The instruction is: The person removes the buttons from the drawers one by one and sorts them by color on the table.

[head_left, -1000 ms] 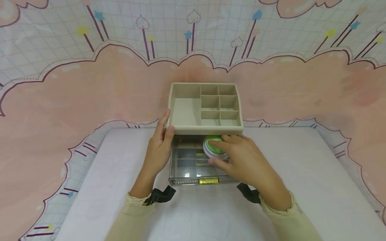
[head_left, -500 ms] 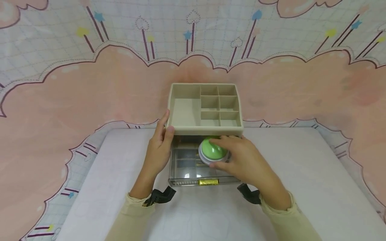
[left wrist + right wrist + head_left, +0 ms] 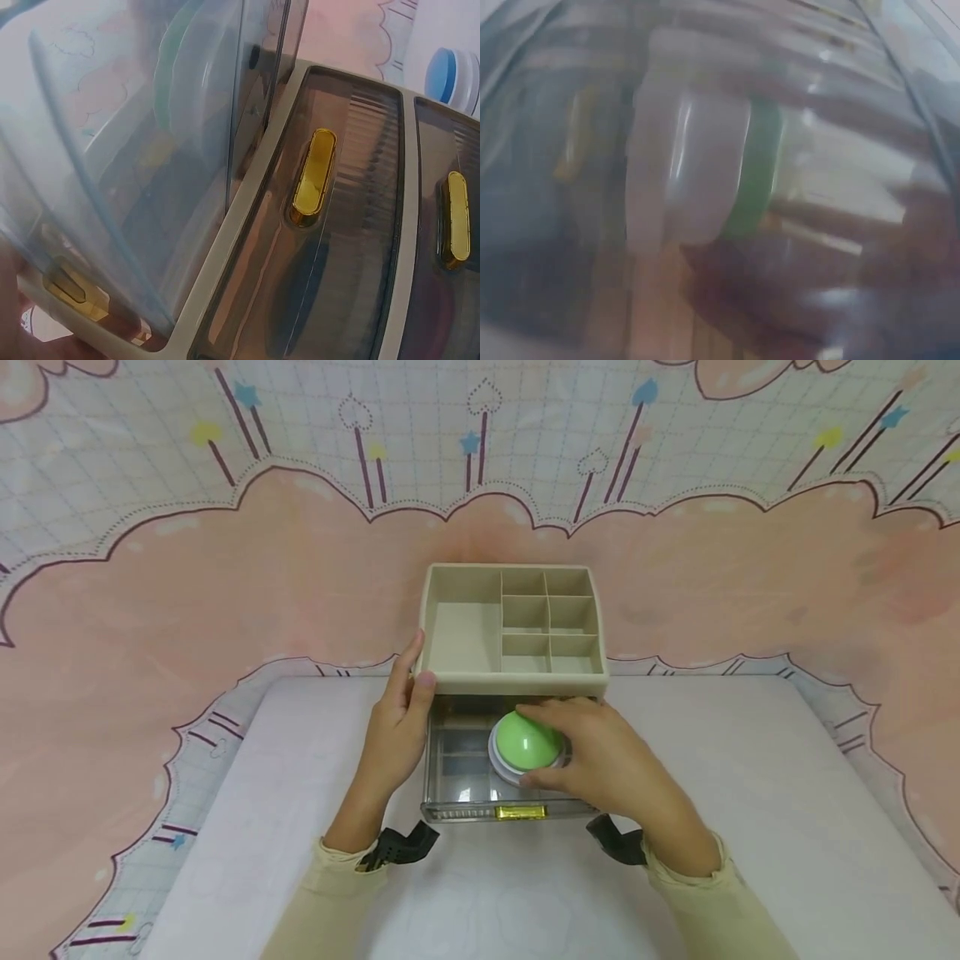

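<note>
In the head view, a round white jar with a glossy green lid [image 3: 528, 741] is over the clear drawer [image 3: 457, 789] pulled out from the beige desk organizer [image 3: 461, 639]. My right hand [image 3: 607, 752] grips the jar from the right, thumb at its near side and fingers at its far side. In the right wrist view the white jar [image 3: 697, 172] shows blurred through clear plastic. My left hand [image 3: 397, 727] rests along the organizer's left side, thumb at the front corner and fingers fairly straight. Some right fingers are hidden behind the jar.
The organizer's top has one large and several small compartments. Below the open drawer are closed drawers with gold handles [image 3: 315, 172]. A blue-lidded white container [image 3: 452, 79] stands beyond them on the white table [image 3: 750, 793]. A patterned cloth [image 3: 712, 585] hangs behind.
The green-lidded jar has come out from under the organizer's front edge, toward me and slightly left, in my right hand. More of its lid shows. My left hand has stayed in place.
</note>
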`<action>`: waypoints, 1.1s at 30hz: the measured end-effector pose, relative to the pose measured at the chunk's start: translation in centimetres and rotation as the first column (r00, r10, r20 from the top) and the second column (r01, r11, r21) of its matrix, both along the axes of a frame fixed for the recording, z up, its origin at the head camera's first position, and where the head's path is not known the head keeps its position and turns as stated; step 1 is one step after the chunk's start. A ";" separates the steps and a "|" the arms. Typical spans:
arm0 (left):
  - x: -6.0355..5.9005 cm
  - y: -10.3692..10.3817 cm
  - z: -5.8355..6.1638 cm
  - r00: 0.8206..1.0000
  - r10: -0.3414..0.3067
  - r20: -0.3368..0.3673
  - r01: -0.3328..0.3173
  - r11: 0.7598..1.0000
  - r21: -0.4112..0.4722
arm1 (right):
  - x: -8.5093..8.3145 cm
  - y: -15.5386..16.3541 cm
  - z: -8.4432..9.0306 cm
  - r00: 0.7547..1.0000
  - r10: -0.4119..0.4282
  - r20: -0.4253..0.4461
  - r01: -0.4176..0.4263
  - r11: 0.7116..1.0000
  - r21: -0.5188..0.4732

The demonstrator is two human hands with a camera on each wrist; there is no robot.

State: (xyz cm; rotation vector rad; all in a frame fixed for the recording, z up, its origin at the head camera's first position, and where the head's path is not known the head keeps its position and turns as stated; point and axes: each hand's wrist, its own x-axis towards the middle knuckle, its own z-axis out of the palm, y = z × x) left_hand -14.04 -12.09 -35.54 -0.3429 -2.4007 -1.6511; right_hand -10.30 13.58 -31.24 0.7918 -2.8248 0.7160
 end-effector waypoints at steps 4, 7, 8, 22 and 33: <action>0.0 -0.1 0.1 1.000 0.004 0.002 -0.004 1.000 -0.001 | -0.1 -0.3 -0.1 0.999 -0.037 -0.029 0.037 0.999 0.034; 0.0 -0.1 0.1 1.000 0.010 -0.001 -0.010 1.000 -0.008 | -0.3 -0.4 -0.1 0.996 -0.050 -0.067 0.053 0.998 0.042; 0.0 -0.1 0.2 1.000 0.010 -0.001 -0.010 1.000 -0.008 | -0.3 -0.4 -0.1 0.996 -0.053 -0.075 0.056 0.998 0.038; -0.1 0.1 0.1 1.000 0.007 0.010 -0.007 1.000 -0.010 | 1.9 1.3 1.9 0.990 -0.113 -0.085 0.092 0.970 -0.227; -0.1 0.0 -0.1 1.000 0.013 0.005 -0.012 1.000 -0.019 | 3.5 5.1 3.3 0.955 -0.236 -0.178 0.123 0.866 -0.485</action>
